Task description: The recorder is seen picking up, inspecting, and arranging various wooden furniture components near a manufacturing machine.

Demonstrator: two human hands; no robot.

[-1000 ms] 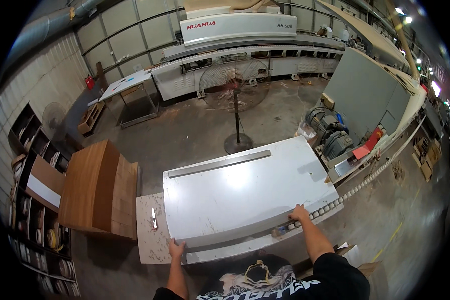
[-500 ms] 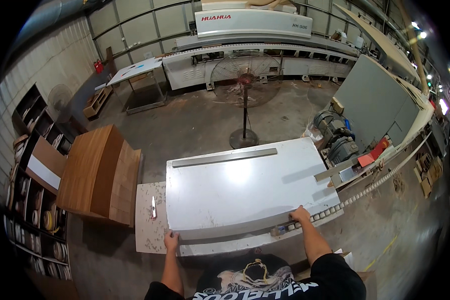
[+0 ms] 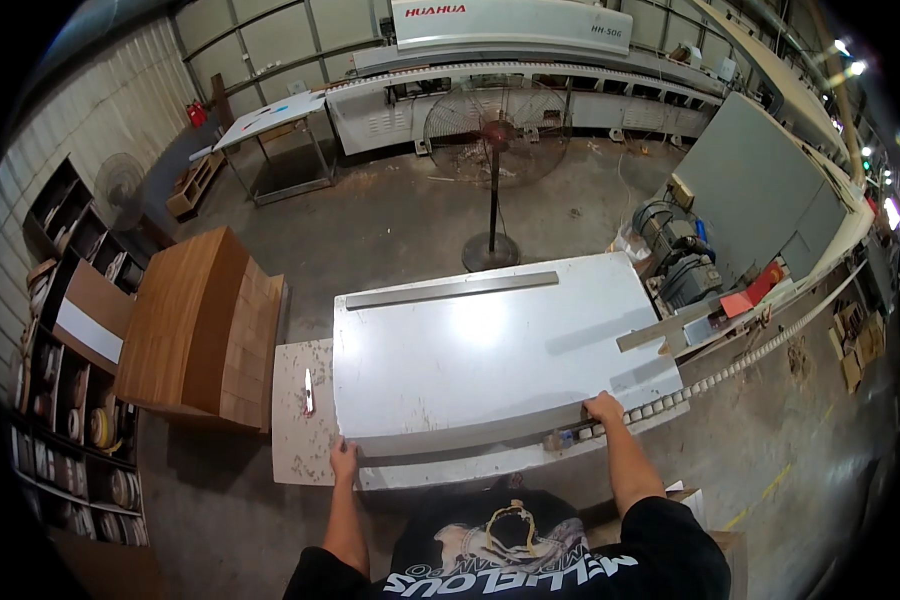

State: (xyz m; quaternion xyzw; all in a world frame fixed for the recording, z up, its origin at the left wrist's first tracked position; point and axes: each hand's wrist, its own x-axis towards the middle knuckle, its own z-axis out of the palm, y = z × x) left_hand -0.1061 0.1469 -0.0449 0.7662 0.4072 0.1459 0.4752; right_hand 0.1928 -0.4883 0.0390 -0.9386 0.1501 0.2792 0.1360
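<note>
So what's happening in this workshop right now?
A person stands at a work table, gripping the near edge of a large white panel with both hands: the left hand at its near left corner, the right hand toward the near right. The panel lies flat. A long grey strip rests along its far edge, and stacked brown boards sit to the left.

even, fairly bright indoor light from ceiling lamps (image 3: 850, 68) at upper right, which flare. soft glare patch on the white panel (image 3: 490, 340). short soft shadows under the fan (image 3: 492, 130). strong fisheye bending; black corners. focus sharp centrally, softer at rim.
</note>
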